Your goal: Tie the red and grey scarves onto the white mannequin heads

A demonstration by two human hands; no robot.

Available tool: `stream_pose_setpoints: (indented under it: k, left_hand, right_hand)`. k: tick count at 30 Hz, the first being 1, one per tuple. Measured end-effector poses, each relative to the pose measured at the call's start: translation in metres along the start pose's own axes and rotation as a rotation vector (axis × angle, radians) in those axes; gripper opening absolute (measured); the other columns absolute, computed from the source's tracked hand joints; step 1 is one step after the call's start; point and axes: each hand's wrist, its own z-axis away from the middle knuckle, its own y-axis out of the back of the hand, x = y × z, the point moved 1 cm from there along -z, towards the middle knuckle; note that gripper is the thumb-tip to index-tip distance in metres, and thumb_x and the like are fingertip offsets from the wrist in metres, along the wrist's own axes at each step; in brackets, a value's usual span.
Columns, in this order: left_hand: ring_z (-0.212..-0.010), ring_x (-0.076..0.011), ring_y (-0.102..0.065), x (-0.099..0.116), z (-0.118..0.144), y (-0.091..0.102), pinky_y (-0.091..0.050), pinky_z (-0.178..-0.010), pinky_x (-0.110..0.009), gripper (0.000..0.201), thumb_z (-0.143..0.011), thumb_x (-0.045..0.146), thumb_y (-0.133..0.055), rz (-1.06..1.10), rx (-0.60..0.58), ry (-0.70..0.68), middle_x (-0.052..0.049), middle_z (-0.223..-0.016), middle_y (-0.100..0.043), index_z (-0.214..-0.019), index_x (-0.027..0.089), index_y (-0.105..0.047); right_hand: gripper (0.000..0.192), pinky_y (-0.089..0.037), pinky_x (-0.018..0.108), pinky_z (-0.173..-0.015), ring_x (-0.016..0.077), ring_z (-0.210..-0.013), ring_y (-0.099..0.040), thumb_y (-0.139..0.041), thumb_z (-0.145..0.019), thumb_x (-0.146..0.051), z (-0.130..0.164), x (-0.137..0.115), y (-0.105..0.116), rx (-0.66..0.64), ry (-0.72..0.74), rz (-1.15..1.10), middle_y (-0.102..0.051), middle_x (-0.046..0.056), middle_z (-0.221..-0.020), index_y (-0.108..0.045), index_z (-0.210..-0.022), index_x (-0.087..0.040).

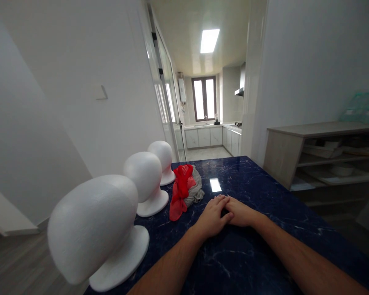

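My left hand (213, 217) lies over my right hand (238, 211), both resting on the dark blue marbled table. The left fingers are stretched out and its thumb is apart. My right hand looks flat, its fingers partly hidden beneath the left. Neither holds anything that shows. Nearest to the left hand is a crumpled pile of cloth: a bright red piece (182, 184), a paler red sheer one (176, 208) and a grey one (195, 190). Along the table's left side stand three white foam mannequin heads: a near one (92, 217), a middle one (143, 174) and a far one (160, 153).
The table (233, 254) has a glossy top that mirrors a ceiling light. To the right stands a wooden shelf unit (283, 151) with trays, a bowl and green-wrapped packs on top. Beyond a glass sliding door (169, 90) lies a kitchen with cabinets (206, 137).
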Motion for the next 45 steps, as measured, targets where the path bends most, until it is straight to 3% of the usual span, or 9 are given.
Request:
stream_pose_setpoints:
  k: [45]
  left_hand:
    - [-0.155,-0.0287,-0.039,-0.0007,-0.0013,-0.0022,-0.025,-0.131,-0.051,0.065,-0.098,0.046,-0.064,0.021,0.038,-0.009,-0.008,-0.166,-0.045,-0.159,0.028,-0.046]
  right_hand:
    - [0.061,-0.04,0.051,-0.122,0.0331,-0.14,-0.056,-0.071,-0.085,-0.028,-0.0013,-0.0069,0.0038,0.004,0.045,-0.015,-0.06,0.012,-0.152,-0.063,-0.145,-0.023]
